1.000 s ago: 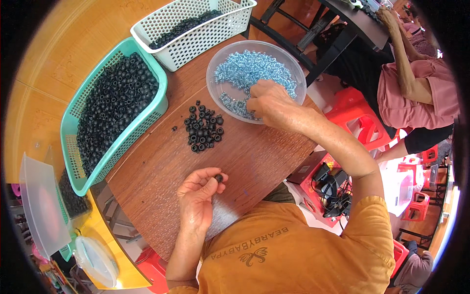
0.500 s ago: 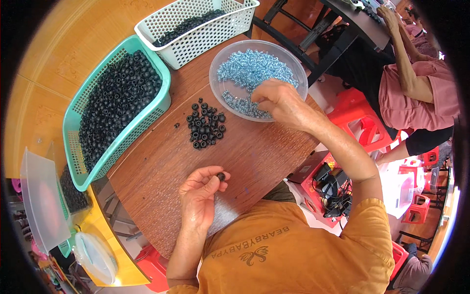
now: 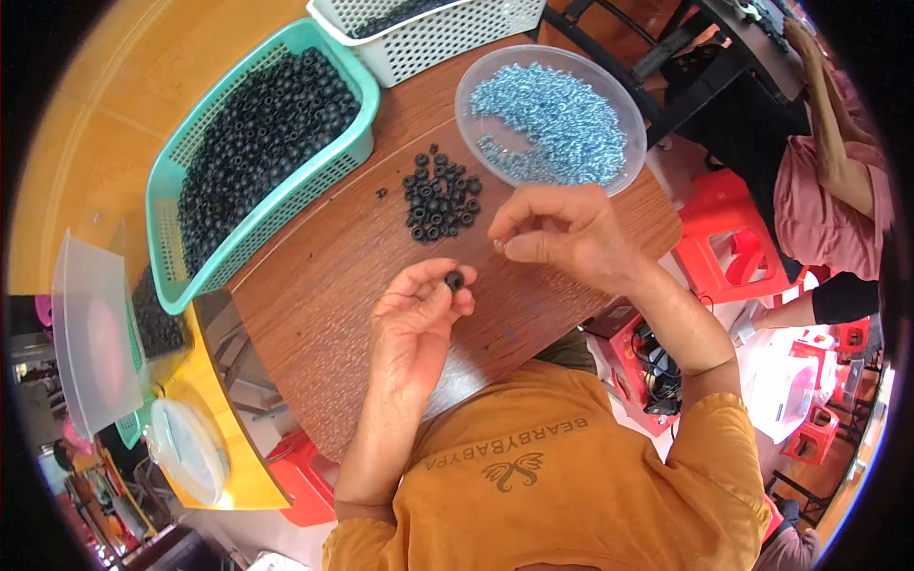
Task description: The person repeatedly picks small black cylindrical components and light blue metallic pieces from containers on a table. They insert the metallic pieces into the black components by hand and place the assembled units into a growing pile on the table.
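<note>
Left grip [image 3: 419, 319] pinching black washer [image 3: 454, 280]

Light: bright, even daylight lay over the counter [image 3: 324, 276], with its wood grain plain to see.
Shadows: soft and short, a faint one under the left hand [image 3: 419, 324] on the counter.
Glare: the clear bowl [image 3: 628, 124] beyond the counter's far edge showed mild sheen on its rim.
Distortion: strong fisheye; the counter's edges bowed, and a black ring closed the corners.
Focus: sharp at the counter, softer toward the rim.
</note>
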Action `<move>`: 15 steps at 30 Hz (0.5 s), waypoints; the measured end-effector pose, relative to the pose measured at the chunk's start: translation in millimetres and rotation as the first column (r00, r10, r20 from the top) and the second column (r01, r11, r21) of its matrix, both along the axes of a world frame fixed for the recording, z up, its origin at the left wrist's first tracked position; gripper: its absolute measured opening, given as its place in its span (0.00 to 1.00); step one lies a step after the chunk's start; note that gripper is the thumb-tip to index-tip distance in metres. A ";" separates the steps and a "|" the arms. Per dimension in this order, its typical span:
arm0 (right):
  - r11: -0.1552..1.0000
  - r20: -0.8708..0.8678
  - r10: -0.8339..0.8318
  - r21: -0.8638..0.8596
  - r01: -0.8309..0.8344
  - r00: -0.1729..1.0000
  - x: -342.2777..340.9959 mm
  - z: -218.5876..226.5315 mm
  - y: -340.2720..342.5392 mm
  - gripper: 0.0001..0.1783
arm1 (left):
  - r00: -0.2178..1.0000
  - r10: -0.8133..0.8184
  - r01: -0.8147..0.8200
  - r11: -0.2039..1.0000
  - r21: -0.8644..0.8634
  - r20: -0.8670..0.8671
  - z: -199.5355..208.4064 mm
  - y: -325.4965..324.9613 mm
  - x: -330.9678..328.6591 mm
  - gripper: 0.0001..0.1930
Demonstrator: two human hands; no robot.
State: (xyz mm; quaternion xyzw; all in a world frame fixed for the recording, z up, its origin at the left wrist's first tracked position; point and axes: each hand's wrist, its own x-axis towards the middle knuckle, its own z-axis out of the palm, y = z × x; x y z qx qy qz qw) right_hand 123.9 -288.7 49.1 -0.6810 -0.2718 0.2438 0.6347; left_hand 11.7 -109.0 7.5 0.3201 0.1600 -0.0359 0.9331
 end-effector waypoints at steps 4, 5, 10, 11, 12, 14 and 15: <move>0.996 -0.016 0.061 0.068 -0.060 0.998 -13.1 -8.3 11.2 0.06 | 1.000 0.020 -0.021 0.999 0.037 0.010 -1.4 2.7 -2.7 0.13; 0.994 -0.071 0.074 0.082 -0.068 0.995 -15.4 -8.0 13.2 0.06 | 0.999 0.035 -0.035 0.999 0.022 0.015 -0.6 2.6 -3.4 0.12; 0.984 -0.207 0.080 0.174 -0.044 0.975 -33.2 -11.5 22.8 0.07 | 0.994 0.110 -0.111 0.991 0.077 0.019 -1.8 -0.1 -7.1 0.11; 0.980 -0.221 0.077 0.199 -0.032 0.972 -36.2 -16.4 24.7 0.07 | 0.992 0.122 -0.124 0.987 0.105 0.027 -1.2 -1.5 -7.1 0.11; 0.975 -0.236 0.074 0.223 -0.020 0.969 -38.2 -19.0 25.8 0.07 | 0.990 0.134 -0.138 0.982 0.132 0.035 0.2 -3.4 -6.8 0.11; 0.979 -0.271 0.053 0.202 0.003 0.961 -39.3 -17.8 27.6 0.07 | 0.988 0.145 -0.150 0.976 0.156 0.043 0.9 -3.3 -7.5 0.11; 0.981 -0.289 0.043 0.191 0.014 0.956 -39.6 -17.0 28.2 0.06 | 0.989 0.143 -0.148 0.978 0.149 0.041 0.6 -2.5 -8.3 0.11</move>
